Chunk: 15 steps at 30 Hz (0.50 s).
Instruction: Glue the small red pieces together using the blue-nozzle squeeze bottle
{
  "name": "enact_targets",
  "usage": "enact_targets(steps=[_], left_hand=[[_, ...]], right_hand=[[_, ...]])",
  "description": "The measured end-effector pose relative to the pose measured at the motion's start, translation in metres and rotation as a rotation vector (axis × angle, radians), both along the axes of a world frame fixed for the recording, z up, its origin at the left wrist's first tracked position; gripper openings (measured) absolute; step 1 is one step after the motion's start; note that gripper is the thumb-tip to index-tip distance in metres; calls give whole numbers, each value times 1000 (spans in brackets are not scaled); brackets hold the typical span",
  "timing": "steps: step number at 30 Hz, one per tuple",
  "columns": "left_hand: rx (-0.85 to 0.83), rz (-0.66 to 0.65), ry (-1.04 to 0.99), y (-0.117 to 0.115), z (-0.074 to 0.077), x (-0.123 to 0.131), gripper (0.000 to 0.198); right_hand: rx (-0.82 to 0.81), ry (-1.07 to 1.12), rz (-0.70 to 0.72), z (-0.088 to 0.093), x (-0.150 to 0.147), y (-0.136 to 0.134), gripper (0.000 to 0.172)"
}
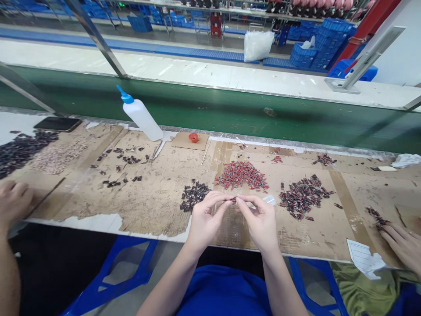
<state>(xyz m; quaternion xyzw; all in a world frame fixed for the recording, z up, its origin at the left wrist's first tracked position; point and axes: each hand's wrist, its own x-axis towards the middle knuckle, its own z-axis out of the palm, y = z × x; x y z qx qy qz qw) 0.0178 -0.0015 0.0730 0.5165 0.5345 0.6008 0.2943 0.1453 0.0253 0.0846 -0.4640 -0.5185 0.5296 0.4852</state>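
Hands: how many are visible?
4: the person's left hand and right hand pinch a small part at centre; one neighbour's hand at left edge; another neighbour's hand at right edge.

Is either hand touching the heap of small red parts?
No, left hand and right hand pinch a small dark piece, short of the heap of small red parts.

The bottle [142, 116] stands behind parts piles [241, 175] on workbench [148, 206].

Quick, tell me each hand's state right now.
Left hand: fingertips pinched shut on a small dark part.
Right hand: pinched shut on the same part.
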Motion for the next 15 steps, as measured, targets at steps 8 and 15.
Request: enact_targets(steps=[8, 15], left_hand=[[-58, -32, -30, -4, 9, 3, 10], [-43, 6, 58, -6, 13, 7, 9]], right_hand=[[273, -137, -68, -4, 4, -8, 10], [143, 20, -89, -7, 4, -7, 8]])
